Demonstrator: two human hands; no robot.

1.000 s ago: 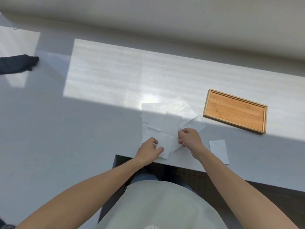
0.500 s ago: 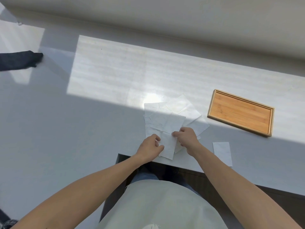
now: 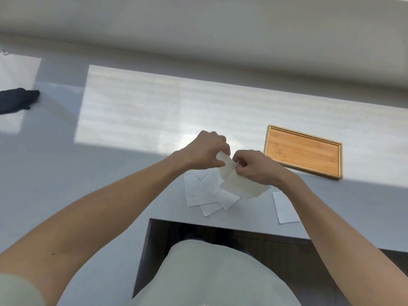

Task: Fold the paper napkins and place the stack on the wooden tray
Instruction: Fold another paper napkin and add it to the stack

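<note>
While both hands hold one thin white paper napkin (image 3: 239,184) lifted above the pale grey desk (image 3: 132,120), the step in hand looks like the folding of that single sheet. The left hand (image 3: 204,151) pinches its upper corner and the right hand (image 3: 254,166) pinches the edge just beside it, fingers (image 3: 239,161) curled round the paper, so neither hand is free. The napkin hangs soft and limp, slightly translucent, its lower part drooping over a loose, overlapping heap of unfolded white napkins (image 3: 203,193) near the desk's front edge. One narrow folded white napkin (image 3: 284,208) lies flat to the right, partly under the right forearm. The shallow rectangular bamboo tray (image 3: 304,151) with a raised rim sits bare, near the right hand. Next, I judge, the corners must meet squarely before a crease is pressed; tissue this flimsy will skew or tear easily.
</note>
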